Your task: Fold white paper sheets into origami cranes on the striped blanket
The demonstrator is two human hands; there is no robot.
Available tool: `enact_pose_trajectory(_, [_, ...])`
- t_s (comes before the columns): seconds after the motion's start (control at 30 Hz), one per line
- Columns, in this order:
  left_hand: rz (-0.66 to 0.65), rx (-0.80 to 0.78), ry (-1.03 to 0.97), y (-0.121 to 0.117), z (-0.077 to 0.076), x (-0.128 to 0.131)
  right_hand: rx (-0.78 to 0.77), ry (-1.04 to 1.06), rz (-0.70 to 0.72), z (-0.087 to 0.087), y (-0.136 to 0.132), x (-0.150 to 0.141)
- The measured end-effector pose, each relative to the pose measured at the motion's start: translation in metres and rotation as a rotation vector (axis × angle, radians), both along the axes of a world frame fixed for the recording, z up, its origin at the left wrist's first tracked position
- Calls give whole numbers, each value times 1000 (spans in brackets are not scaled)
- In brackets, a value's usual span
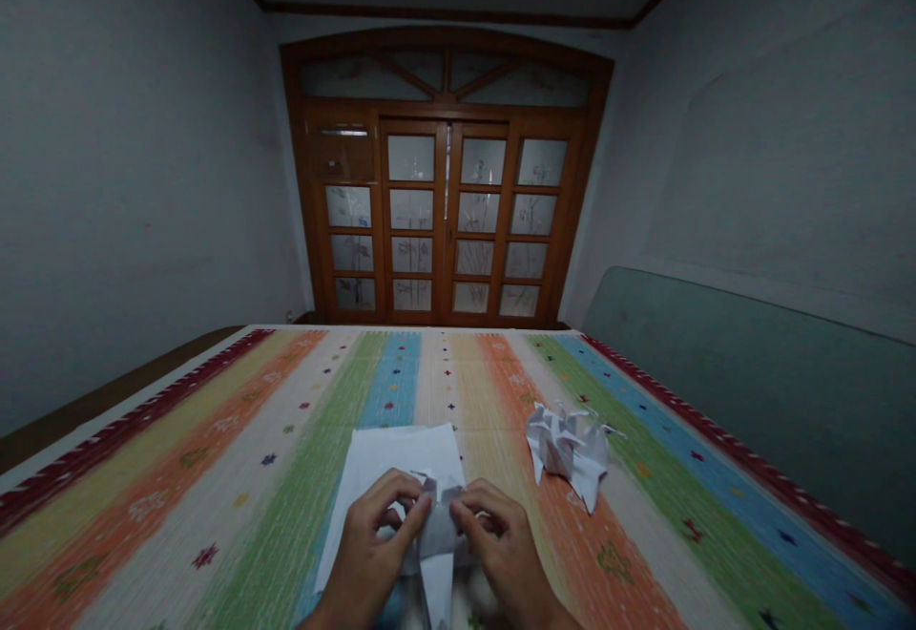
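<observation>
Left hand [376, 554], right hand [505, 563]: fingers curled narrow, both pinching folded white paper model [438, 535] between them. Flat white paper sheet [390, 458] beneath hands, on striped woven cover [236, 515]. Heap of white origami figures [569, 449] lying right of hands. Glazed wooden doors [444, 220] far ahead.

No readable text, labels, brands, numbers or signs anywhere in this view; nothing legible to log.
</observation>
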State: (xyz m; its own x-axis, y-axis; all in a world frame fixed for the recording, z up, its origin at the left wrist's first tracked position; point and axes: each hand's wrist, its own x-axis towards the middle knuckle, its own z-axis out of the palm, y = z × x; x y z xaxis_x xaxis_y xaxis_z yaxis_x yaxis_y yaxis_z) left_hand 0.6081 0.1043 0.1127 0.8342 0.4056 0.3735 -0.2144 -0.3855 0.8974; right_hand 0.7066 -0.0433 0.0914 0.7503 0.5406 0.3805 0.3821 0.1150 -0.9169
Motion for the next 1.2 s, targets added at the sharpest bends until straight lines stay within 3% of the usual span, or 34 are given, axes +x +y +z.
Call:
enact_pose_trajectory(0.33, [135,82,-137,-6,0,-2,1,-8,-240,6,2,-3])
enact_pose_trajectory(0.53, [97,6,-157,-12,2,-5,21,7,-250,10,0,-8])
enact_pose_trajectory(0.8, [197,96,-266,-16,16,-18,148,-50,-260,26,-9,-17])
enact_pose_trajectory(1.0, [213,-8,-294,-18,21,-21,199,-83,-258,22,-11,-16])
enact_pose_trajectory(1.2, [183,-138,-181,-14,12,-16,217,-51,-278,14,-9,-13])
